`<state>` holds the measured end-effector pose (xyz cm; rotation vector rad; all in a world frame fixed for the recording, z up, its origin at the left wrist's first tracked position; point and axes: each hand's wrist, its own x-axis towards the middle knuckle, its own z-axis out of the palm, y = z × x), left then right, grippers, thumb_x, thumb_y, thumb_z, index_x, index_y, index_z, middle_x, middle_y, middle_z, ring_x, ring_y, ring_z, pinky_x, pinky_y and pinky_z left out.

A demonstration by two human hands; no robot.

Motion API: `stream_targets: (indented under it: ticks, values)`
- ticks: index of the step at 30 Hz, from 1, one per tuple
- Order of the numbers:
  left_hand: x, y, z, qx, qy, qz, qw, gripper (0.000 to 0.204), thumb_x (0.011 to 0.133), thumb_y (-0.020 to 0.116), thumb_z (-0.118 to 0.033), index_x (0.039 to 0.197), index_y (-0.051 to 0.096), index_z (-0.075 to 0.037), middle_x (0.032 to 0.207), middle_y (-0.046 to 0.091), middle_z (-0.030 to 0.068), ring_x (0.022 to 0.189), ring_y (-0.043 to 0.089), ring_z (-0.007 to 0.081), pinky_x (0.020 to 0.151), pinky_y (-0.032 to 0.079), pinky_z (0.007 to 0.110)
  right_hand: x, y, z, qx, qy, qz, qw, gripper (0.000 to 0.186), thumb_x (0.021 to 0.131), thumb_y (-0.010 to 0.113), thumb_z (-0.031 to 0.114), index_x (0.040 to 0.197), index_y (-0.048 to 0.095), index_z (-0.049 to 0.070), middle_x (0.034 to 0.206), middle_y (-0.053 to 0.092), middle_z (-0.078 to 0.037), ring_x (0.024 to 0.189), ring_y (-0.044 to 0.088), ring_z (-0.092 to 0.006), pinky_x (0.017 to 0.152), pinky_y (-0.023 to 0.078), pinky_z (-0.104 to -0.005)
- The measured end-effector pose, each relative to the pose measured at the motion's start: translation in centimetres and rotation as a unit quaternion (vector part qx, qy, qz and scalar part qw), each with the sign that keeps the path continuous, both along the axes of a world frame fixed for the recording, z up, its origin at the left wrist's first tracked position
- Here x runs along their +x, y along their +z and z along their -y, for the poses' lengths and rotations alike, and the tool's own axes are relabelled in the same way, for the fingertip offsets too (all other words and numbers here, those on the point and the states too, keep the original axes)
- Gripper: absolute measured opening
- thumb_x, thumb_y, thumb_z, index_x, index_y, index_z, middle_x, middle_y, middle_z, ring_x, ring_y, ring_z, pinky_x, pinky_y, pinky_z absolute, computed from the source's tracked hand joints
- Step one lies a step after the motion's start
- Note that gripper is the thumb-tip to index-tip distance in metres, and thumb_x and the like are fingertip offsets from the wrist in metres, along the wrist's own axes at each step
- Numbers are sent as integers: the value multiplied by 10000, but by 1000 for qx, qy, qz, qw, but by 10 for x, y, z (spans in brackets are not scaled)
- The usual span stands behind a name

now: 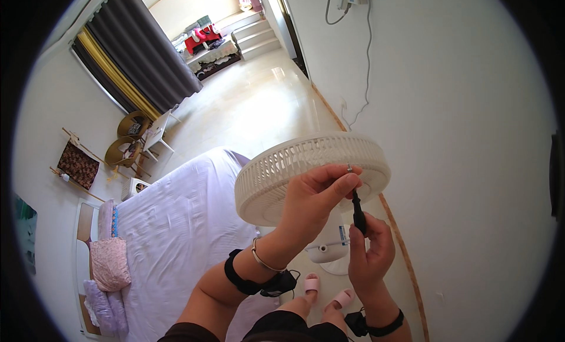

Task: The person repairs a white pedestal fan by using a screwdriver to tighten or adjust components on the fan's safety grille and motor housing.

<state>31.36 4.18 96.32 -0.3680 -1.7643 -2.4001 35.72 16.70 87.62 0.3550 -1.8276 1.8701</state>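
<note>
A white standing fan [259, 183] stands before me, its round ribbed cage tilted toward the wall. In front of the cage, my left hand [321, 192] is closed, thumb and forefinger pinching a small metal piece [349, 169] that looks like a screw. Just below, my right hand [372, 248] wraps round the black handle of a screwdriver [358, 215], held upright. Its upper end reaches my left fingertips, which partly hide it. Under the cage show the fan's white motor housing [325, 254] and part of its stand.
On the left is a bed [170, 218] with a pale lilac sheet and pillows [110, 264]. A white wall [471, 165] runs along the right, with a hanging cable [369, 59]. Farther off are wicker chairs [122, 152], a white table [156, 130] and a grey curtain [138, 42].
</note>
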Motion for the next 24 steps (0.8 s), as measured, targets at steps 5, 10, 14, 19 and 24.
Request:
stream_targets:
  ticks: [5, 10, 14, 19, 24]
  values:
    - [-3, -3, 6, 10, -3, 2, 1000, 197, 923, 677, -79, 1092, 683, 23, 989, 707, 96, 901, 657, 148, 788, 532, 277, -4, -1, 0, 13, 37, 14, 999, 222, 942, 608, 28, 1142, 558, -53, 972, 607, -76, 853, 585, -111, 797, 480, -243]
    - [-5, -12, 14, 0, 9, 5, 1000, 214, 922, 678, -83, 1106, 680, 25, 989, 709, 99, 907, 658, 148, 801, 532, 274, -11, -12, 10, -18, 26, 17, 999, 235, 889, 663, 39, 1105, 597, -26, 890, 631, -95, 747, 592, -154, 703, 486, -269]
    - [-1, -4, 21, -64, 24, 45, 997, 250, 912, 683, -68, 1136, 668, 42, 1002, 711, 97, 917, 658, 141, 823, 536, 272, -14, -13, 16, -23, 28, 21, 999, 239, 873, 684, 52, 1090, 613, -18, 865, 640, -99, 712, 595, -162, 669, 487, -273]
    - [25, 31, 37, -275, 11, 130, 953, 257, 883, 697, -23, 1128, 673, 55, 977, 721, 100, 869, 665, 125, 779, 550, 252, -15, -12, 13, -42, 22, 51, 998, 241, 870, 691, 59, 1087, 621, -21, 848, 638, -89, 695, 592, -150, 649, 482, -264]
    - [9, 49, 83, -346, 88, 38, 933, 168, 878, 715, -47, 1037, 713, 6, 929, 710, 61, 813, 651, 79, 739, 529, 222, -11, -2, 15, 7, 24, 51, 998, 250, 877, 686, 51, 1096, 611, -44, 881, 635, -81, 724, 587, -118, 670, 484, -244]
